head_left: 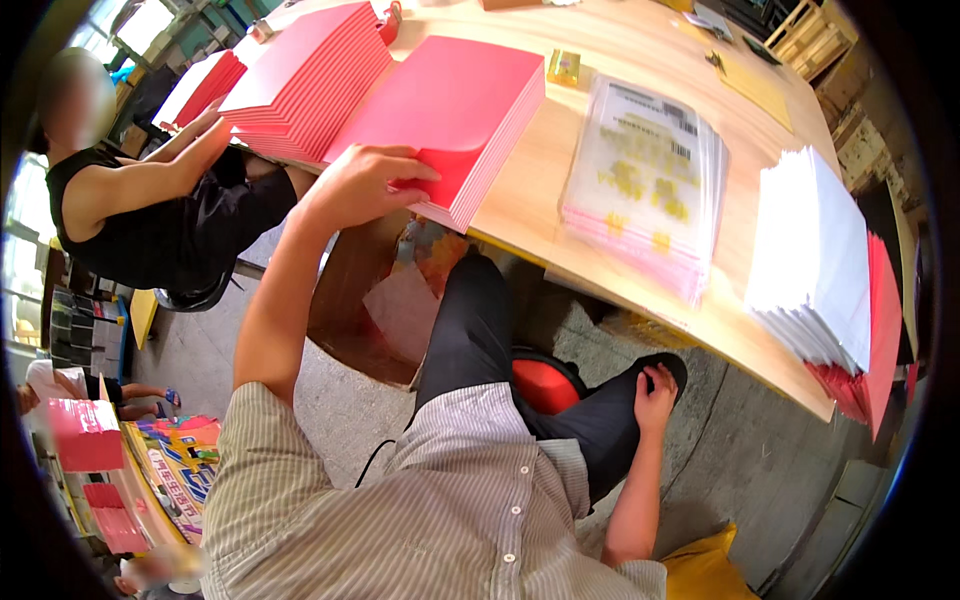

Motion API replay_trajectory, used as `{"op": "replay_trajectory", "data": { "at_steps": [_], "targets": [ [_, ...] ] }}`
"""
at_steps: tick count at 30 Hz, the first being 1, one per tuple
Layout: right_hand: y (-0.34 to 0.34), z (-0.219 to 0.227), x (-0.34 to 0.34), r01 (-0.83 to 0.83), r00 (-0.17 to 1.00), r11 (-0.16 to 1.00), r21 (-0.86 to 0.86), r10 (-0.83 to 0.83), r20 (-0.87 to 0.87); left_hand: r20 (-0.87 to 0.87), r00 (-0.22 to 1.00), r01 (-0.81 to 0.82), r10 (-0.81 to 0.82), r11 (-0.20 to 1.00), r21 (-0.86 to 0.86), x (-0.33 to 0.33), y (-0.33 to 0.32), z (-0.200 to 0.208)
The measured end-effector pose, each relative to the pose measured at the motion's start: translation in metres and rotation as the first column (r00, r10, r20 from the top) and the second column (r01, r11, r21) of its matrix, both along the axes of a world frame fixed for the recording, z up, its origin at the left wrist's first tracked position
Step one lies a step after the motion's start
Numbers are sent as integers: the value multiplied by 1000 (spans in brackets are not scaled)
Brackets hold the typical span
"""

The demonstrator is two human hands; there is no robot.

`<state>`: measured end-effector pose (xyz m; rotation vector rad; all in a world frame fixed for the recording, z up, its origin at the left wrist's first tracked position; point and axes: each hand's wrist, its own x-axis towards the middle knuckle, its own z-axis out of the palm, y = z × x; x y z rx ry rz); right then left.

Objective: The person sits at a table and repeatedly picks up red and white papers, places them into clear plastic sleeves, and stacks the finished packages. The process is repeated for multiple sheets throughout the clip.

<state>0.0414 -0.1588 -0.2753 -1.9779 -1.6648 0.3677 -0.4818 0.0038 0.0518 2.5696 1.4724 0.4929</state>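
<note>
Left hand [370, 185] at red stack [440, 100] on bench's [555, 135] near edge, fingers bent by top sheet's curled corner [455, 155], can't tell if pinched; right hand [655, 398] loose on knee [677, 369]; rough tug could crease sheet, skew stack

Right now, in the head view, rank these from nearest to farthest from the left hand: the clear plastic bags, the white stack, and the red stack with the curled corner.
1. Red stack: touched by the left hand at its near corner.
2. Clear plastic bags: to the hand's right, on the table.
3. White stack: farther right, by the table's right edge.
</note>
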Motion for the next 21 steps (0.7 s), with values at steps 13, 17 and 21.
{"op": "replay_trajectory", "data": {
  "at_steps": [13,17,21],
  "targets": [
    [0,-2,0,-46,999,999,16,46,1,-19,999,46,-45,998,43,-4,0,-4],
    [3,-3,3,-73,997,997,28,73,5,-51,999,13,-8,995,95,-7,-1,-12],
    [-1,-1,1,-34,999,999,12,34,7,-5,1000,8,-6,958,286,-6,-5,-32]
  ]
}}
